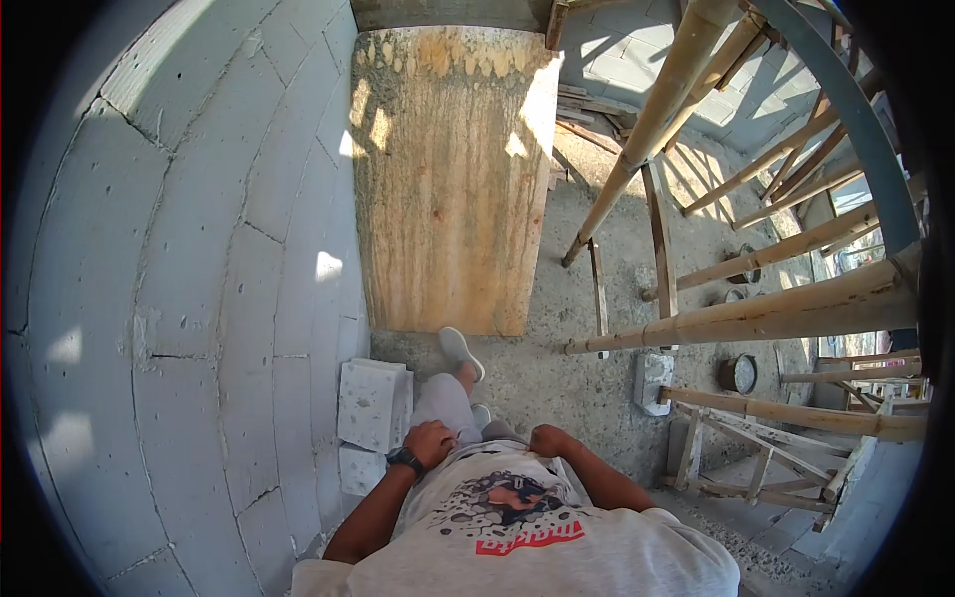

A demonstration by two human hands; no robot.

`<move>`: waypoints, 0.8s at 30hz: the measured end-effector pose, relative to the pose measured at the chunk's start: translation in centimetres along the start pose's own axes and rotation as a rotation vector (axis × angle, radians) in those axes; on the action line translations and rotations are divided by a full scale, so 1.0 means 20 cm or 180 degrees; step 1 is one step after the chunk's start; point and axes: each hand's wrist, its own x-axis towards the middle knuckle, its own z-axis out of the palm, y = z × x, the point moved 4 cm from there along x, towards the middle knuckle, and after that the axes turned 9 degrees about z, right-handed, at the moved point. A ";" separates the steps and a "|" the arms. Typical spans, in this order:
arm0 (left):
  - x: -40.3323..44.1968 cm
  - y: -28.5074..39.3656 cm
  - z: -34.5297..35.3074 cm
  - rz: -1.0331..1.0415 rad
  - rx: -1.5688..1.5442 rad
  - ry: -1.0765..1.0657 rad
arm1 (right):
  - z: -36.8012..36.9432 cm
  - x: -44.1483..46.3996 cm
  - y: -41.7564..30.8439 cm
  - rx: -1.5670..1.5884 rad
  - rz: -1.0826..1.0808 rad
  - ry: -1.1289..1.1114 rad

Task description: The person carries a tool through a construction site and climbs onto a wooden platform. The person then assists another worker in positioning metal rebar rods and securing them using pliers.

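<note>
My left hand (430, 443), with a dark watch (405, 459) on the wrist, is at the left side of my waist. Its fingers curl in against my light shorts (445, 408), by the hem of my printed shirt (517, 497). On the other side of the waist, my right hand (549, 440) is closed like a fist at the shirt hem. What either hand grips, if anything, is hidden. One grey shoe (460, 352) steps forward, close to the near edge of a large plywood sheet (453, 189) on the floor.
A grey block wall (219, 279) rises close on my left, with pale blocks (375, 405) stacked at its foot. Bamboo poles (766, 318) slant across the right. Buckets (738, 374), another block (653, 383) and a wooden frame (766, 463) stand on the rough concrete floor (587, 298).
</note>
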 end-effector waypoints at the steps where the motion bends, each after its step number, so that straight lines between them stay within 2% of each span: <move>1: 0.07 -0.03 -0.01 -0.0008 -0.0066 -0.0053 | -0.06 0.00 0.01 -0.0033 -0.0097 0.0075; 4: 0.18 -0.14 -0.10 -0.0052 -0.0745 -0.0097 | -0.33 -0.06 0.03 0.0552 0.0227 0.0328; 6: 0.28 -0.17 -0.25 -0.0095 -0.1175 -0.0148 | -0.59 -0.05 -0.05 0.0470 0.0372 0.0312; 7: 0.28 -0.20 -0.30 -0.0130 -0.1220 -0.0218 | -0.65 -0.05 -0.08 0.0441 0.0439 0.0246; 8: 0.31 -0.24 -0.35 -0.0149 -0.1233 -0.0255 | -0.67 0.05 -0.04 -0.0026 0.0302 0.0207; 11: 0.45 -0.38 -0.46 -0.0099 -0.1131 -0.0482 | -1.09 0.01 -0.19 -0.0147 0.0527 -0.0072; 14: 0.59 -0.43 -0.55 0.0016 -0.0872 -0.0735 | -1.42 -0.14 -0.30 0.0845 0.0921 0.0969; 17: 0.68 -0.46 -0.64 -0.0107 -0.0776 -0.0830 | -1.61 -0.20 -0.34 0.1250 0.1318 0.1688; 19: 0.73 -0.49 -0.67 -0.0314 -0.0740 -0.0976 | -1.72 -0.24 -0.42 0.1352 0.1368 0.1707; 24: 0.86 -0.53 -0.74 -0.0325 -0.0873 -0.0623 | -1.97 -0.16 -0.52 0.1044 0.0951 0.1830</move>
